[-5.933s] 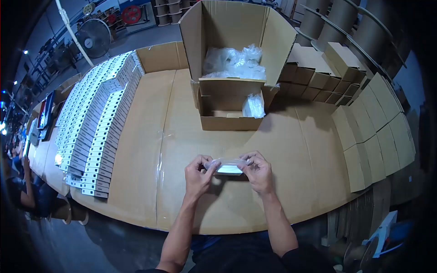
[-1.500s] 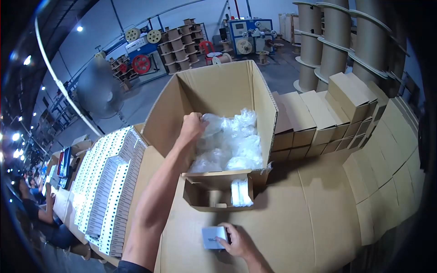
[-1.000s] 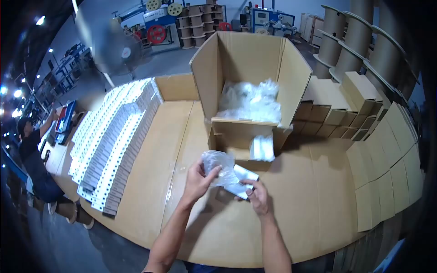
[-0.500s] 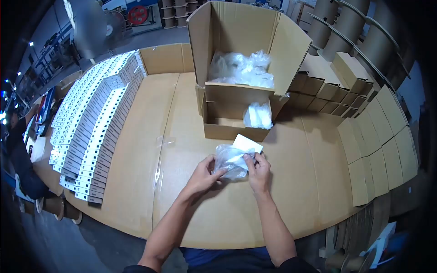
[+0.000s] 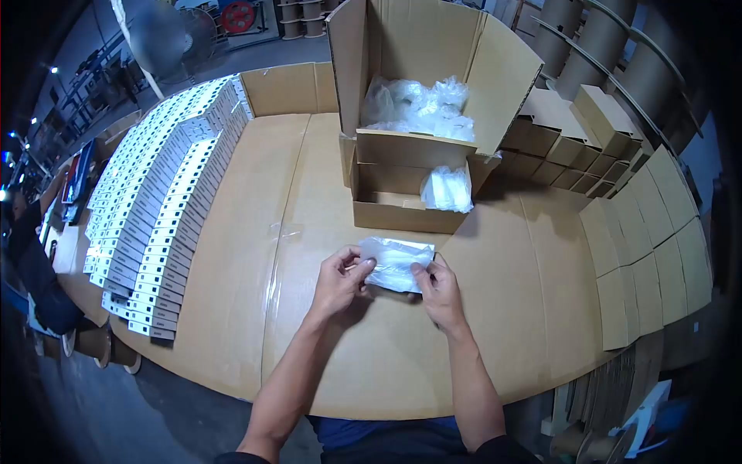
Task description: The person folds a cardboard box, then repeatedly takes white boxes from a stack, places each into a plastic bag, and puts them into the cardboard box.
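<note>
A white box in a clear plastic bag [image 5: 396, 265] is held over the near middle of the cardboard-covered table. My left hand [image 5: 340, 282] pinches the bag's left end between thumb and fingers. At its right end, my right hand [image 5: 440, 292] grips bag and box together, thumb on top and fingers behind. Just beyond my hands stands a small open carton [image 5: 406, 217], with another bagged white box [image 5: 447, 190] at the right of its inside. Behind it, a tall open carton [image 5: 421, 39] holds a heap of clear plastic bags [image 5: 421, 107].
Long stacked rows of white boxes [image 5: 166, 209] line the table's left side. Brown cartons [image 5: 576, 143] are piled at the back right, and more cartons [image 5: 645, 247] stand along the right edge. A person's sleeve [image 5: 35, 263] shows at far left.
The white box, which stuck partly out of the bag, is now inside it. My hands have turned the bag level, and the left hand has shifted slightly away from me.
</note>
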`<state>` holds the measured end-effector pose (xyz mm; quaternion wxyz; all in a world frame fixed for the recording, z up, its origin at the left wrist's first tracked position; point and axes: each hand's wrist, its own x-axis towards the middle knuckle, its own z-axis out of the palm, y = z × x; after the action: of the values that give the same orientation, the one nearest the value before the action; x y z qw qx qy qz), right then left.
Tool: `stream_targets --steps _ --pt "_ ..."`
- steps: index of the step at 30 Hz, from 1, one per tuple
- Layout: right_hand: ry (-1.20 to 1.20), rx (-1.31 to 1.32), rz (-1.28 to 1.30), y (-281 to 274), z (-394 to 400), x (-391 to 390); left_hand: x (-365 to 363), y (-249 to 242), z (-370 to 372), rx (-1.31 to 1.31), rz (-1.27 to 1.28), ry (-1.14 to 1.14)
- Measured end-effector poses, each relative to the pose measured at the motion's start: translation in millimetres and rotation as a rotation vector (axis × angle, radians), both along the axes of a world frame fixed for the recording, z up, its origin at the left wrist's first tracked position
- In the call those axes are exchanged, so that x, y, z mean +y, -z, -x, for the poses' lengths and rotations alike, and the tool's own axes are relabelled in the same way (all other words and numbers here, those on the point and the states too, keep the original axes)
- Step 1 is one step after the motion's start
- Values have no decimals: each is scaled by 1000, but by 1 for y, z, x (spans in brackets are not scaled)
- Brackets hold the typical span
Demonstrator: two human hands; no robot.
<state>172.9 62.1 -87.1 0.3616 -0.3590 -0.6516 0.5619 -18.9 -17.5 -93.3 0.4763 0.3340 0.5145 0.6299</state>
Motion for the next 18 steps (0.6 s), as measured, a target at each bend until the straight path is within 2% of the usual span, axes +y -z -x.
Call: stream_targets --steps 3,8,10,13,14,17,18 --pt "-3 71 62 5 0 1 -3 -5 0 63 19 -30" --pt "-46 -81 -9 -2 4 -10 -6 -17 -13 132 65 -126" --pt "-38 -107 -9 -3 4 -11 -3 -5 -7 199 33 -118" --pt "-38 100 101 -2 2 -7 -4 -11 -7 184 -13 -108" --pt "-19 96 61 -4 1 -7 -4 -14 -8 173 -7 -100" --pt "25 -44 18 -4 5 -10 -5 -18 -11 178 -4 -61" --pt "58 -155 -94 4 6 -9 -5 -18 -13 185 -6 -44"
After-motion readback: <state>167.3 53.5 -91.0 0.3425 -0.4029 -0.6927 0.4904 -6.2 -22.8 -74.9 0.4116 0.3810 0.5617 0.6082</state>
